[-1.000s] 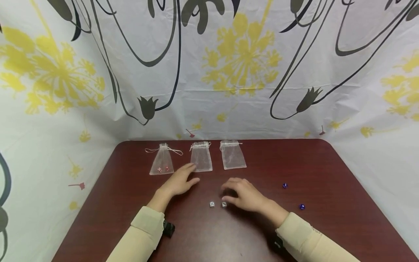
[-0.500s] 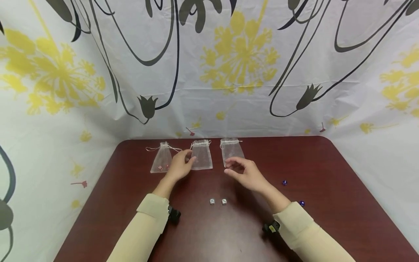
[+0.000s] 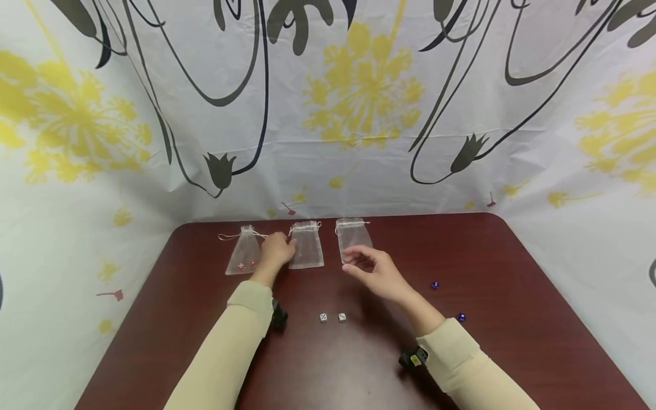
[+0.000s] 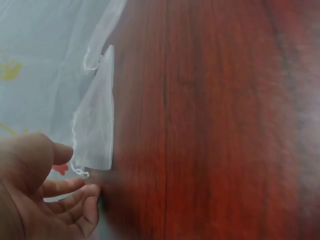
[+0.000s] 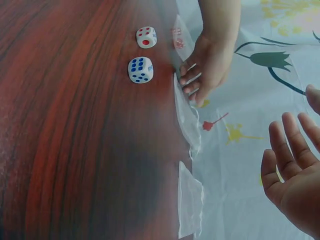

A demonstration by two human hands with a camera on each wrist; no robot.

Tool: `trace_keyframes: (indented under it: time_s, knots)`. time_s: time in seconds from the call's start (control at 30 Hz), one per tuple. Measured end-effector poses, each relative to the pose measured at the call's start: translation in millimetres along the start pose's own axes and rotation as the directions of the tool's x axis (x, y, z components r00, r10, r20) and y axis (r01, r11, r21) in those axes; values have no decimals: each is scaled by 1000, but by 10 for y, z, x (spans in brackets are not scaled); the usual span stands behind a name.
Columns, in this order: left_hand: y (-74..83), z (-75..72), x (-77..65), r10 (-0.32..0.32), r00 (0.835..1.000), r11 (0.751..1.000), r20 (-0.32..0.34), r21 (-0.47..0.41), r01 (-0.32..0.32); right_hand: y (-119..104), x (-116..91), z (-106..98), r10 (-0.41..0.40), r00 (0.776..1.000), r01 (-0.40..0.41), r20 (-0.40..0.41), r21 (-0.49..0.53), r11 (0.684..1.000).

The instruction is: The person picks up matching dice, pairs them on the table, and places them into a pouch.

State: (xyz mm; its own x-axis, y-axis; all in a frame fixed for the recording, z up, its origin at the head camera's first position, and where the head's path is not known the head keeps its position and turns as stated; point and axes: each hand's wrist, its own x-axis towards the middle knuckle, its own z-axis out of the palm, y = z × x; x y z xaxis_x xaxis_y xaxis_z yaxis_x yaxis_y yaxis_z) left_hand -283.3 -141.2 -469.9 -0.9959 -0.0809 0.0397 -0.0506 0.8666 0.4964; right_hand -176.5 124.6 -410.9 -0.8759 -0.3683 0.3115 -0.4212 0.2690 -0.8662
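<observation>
Three sheer white drawstring pouches lie along the table's far edge. My left hand [image 3: 275, 250] is beside the upper left of the middle pouch [image 3: 307, 249]; in the left wrist view its thumb and fingers stand apart near the drawstring [image 4: 80, 171]. The left pouch [image 3: 243, 250], partly behind this hand, has red dice [image 3: 242, 266] inside. My right hand [image 3: 380, 274], its fingers loosely bent and holding nothing, hovers at the lower edge of the right pouch [image 3: 353, 234]. Two white dice [image 3: 323, 318] sit nearer me, marked in red and blue in the right wrist view.
Two dark blue dice [image 3: 435, 285] lie apart at the right of the reddish-brown table [image 3: 512, 341]. A white patterned cloth [image 3: 287, 171] rises behind the far edge and along both sides.
My left hand has moved up from the middle pouch's lower corner to its drawstring end. My right hand has left the white dice and risen toward the right pouch. The head view shifted slightly.
</observation>
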Motion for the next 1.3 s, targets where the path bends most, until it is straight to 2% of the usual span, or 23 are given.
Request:
trace_keyframes:
  time_s: [0.17, 0.3, 0.43, 0.6, 0.73, 0.8, 0.9, 1.0, 1.13, 1.2, 1.3]
  knots:
    - [8, 39, 49, -29, 1000, 998, -4, 52, 30, -263, -43, -42, 23, 1000, -23, 0, 22, 999]
    - [3, 91, 44, -27, 1000, 998, -17, 48, 27, -248, -60, -65, 42, 999, -42, -1, 26, 999]
    - [-20, 115, 9, -49, 999, 998, -23, 24, 50, -33, -44, -34, 60, 998, -60, -2, 33, 998]
    - [-6, 120, -25, -59, 997, 996, -43, -71, 55, 159, -21, -23, 57, 998, -56, -11, 52, 997]
    - [35, 92, -104, 18, 992, 975, -122, -216, -44, 169, -19, -40, 55, 998, -53, -17, 79, 995]
    - [55, 60, -168, 77, 983, 943, -168, -307, -126, 154, -10, -44, 52, 998, -50, -19, 85, 995]
    - [116, 4, -270, 137, 966, 874, -220, -432, -223, 129, -3, -63, 40, 999, -37, -25, 85, 996]
    - [171, -54, -386, 164, 957, 812, -240, -517, -270, 107, 7, -77, 27, 999, -24, -33, 74, 997]
    - [230, -136, -529, 203, 952, 733, -227, -609, -302, 84, 25, -92, 7, 999, -3, -53, 72, 997]
    - [255, -184, -592, 245, 944, 686, -223, -648, -331, 75, 32, -101, -2, 998, 6, -63, 71, 997]
    - [290, -264, -677, 314, 921, 636, -232, -668, -385, 63, 36, -121, -6, 997, 12, -80, 70, 997]
